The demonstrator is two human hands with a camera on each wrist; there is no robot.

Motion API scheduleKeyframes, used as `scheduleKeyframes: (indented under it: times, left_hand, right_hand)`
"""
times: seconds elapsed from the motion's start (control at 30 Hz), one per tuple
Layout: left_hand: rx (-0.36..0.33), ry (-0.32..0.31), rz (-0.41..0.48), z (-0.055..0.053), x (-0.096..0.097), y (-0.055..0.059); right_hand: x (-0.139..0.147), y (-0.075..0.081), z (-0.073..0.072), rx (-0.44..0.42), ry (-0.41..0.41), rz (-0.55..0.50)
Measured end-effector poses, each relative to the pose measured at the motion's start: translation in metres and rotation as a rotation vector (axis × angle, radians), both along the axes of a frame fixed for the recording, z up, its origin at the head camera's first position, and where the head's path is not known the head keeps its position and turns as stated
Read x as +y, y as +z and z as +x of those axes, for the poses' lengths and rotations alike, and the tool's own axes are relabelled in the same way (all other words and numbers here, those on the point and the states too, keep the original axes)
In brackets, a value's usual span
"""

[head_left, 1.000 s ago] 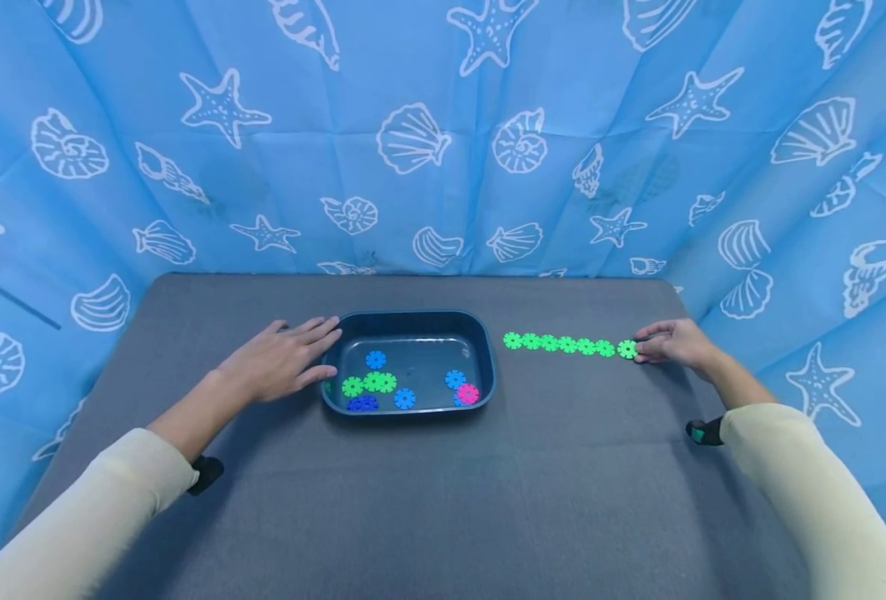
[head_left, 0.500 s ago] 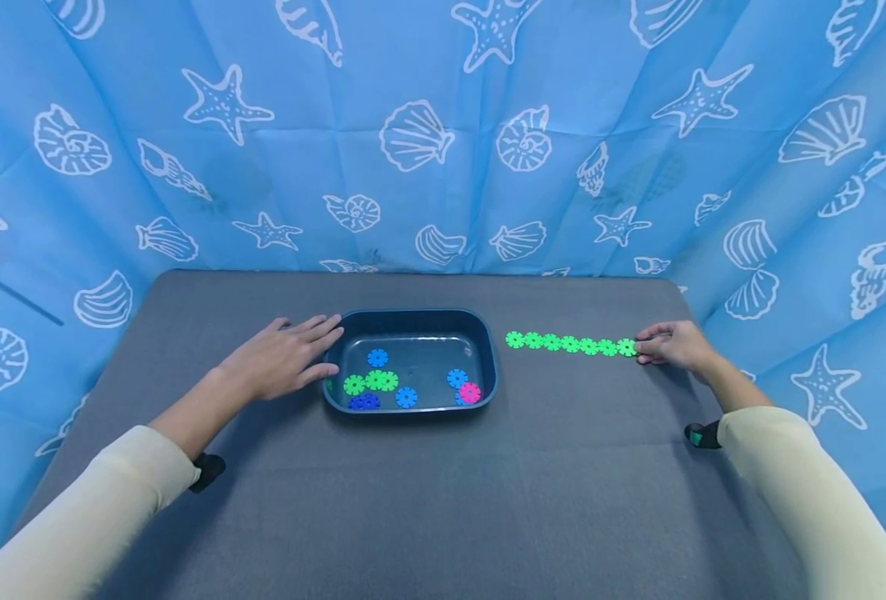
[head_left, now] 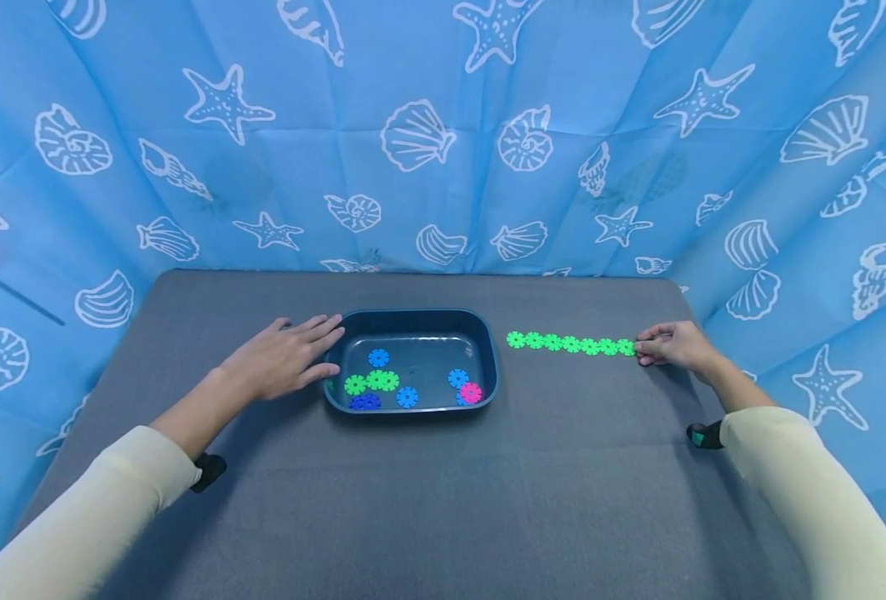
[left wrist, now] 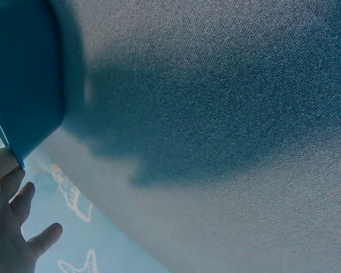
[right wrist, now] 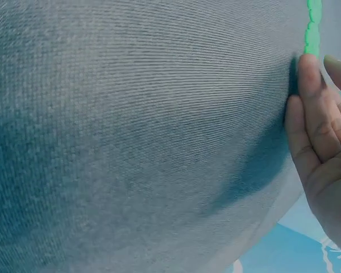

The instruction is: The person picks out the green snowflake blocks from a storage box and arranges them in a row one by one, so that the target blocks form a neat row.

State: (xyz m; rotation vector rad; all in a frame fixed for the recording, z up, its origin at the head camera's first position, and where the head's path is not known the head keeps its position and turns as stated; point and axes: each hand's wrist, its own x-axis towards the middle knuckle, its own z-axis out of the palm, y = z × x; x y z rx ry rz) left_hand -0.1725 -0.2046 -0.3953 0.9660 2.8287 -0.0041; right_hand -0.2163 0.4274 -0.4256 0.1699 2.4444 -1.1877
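Observation:
In the head view, a row of several green toothed plastic discs (head_left: 571, 344) lies on the table right of the tray. My right hand (head_left: 673, 344) is at the row's right end and pinches the edge of the last green disc (head_left: 624, 347). The right wrist view shows the fingertips (right wrist: 310, 71) right at the row's end. My left hand (head_left: 273, 360) rests with straight, spread fingers on the left rim of the dark blue tray (head_left: 412, 410). From the left wrist, those fingers (left wrist: 23, 202) show beside the tray's outer wall.
Inside the tray lie loose discs: several blue ones (head_left: 407, 397), green ones (head_left: 355, 384), dark blue ones (head_left: 367, 402) and a pink one (head_left: 471, 392). A grey cloth covers the table (head_left: 443, 500). A blue shell-print curtain (head_left: 300, 167) hangs behind and along the sides.
My right hand has brought the last green disc left against the row, where a small gap stood before. The left hand stays on the tray rim. The head view has shifted slightly.

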Motion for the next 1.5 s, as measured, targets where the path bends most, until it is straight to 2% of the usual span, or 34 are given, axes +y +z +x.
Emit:
scheduleKeyframes:
  times: [0.17,0.27,0.47,0.6,0.73,0.87,1.07,1.3,1.5]
  left_hand:
    - [-0.002,0.001,-0.002,0.000,0.000,0.001]
    - [0.000,0.000,-0.004,-0.001,-0.001,0.001]
    - [0.003,0.003,-0.007,-0.001,0.000,0.000]
    - [0.003,0.002,-0.002,-0.001,0.001,0.000]
    - [0.005,0.002,0.002,0.000,0.001,0.001]
    - [0.015,-0.001,0.000,0.000,0.000,0.002]
    - [0.015,0.004,-0.009,0.000,-0.001,0.001]
    - [0.016,-0.001,0.001,0.001,-0.002,0.000]
    - [0.010,0.000,0.009,0.001,-0.002,0.000]
  right_hand:
    - [-0.008,0.023,-0.004,-0.145,0.011,-0.011]
    - [-0.017,0.042,-0.013,-0.175,0.040,-0.055]
    - [-0.056,0.079,-0.029,-0.061,0.168,-0.095]
    - [-0.095,0.098,-0.031,0.016,0.232,-0.152]
    - [-0.139,0.109,-0.031,0.105,0.287,-0.212]
    - [-0.180,0.114,-0.035,0.167,0.361,-0.225]
    - [-0.234,0.113,-0.038,0.135,0.474,-0.256]
    - [-0.283,0.096,-0.036,0.062,0.657,-0.234]
    - [-0.311,0.073,-0.032,-0.026,0.750,-0.187]
